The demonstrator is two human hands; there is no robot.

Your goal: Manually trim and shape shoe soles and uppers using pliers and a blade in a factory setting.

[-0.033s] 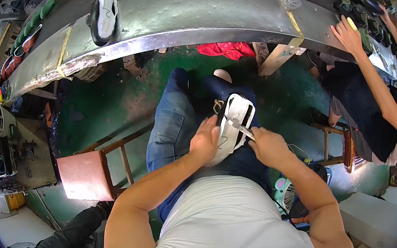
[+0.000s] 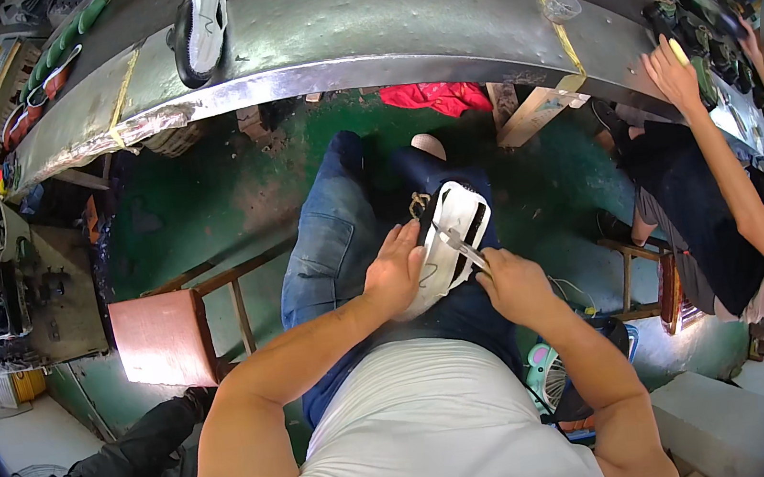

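A shoe (image 2: 429, 292) lies sole side up across my thighs, its white underside edged with black. My left hand (image 2: 395, 272) grips its near left side, fingers laid along the edge and thumb against the white face. In my right hand (image 2: 515, 283) is a silver metal tool with a slim tip (image 2: 466, 249), held in a closed fist. The tip rests on or just over the white underside; contact is too small to tell. A tan loop of lace or cord (image 2: 419, 203) sticks out beside the shoe's upper left edge.
A long metal-topped bench (image 2: 354, 25) runs ahead, bearing another black shoe (image 2: 201, 32) and a clear cup (image 2: 561, 4). A brown stool (image 2: 162, 341) stands left, a small green fan (image 2: 547, 374) right. At the right, a person's hand (image 2: 672, 73) reaches to the bench.
My hands and the shoe have hardly moved. At the right, the other person's hand has dropped slightly at the bench edge.
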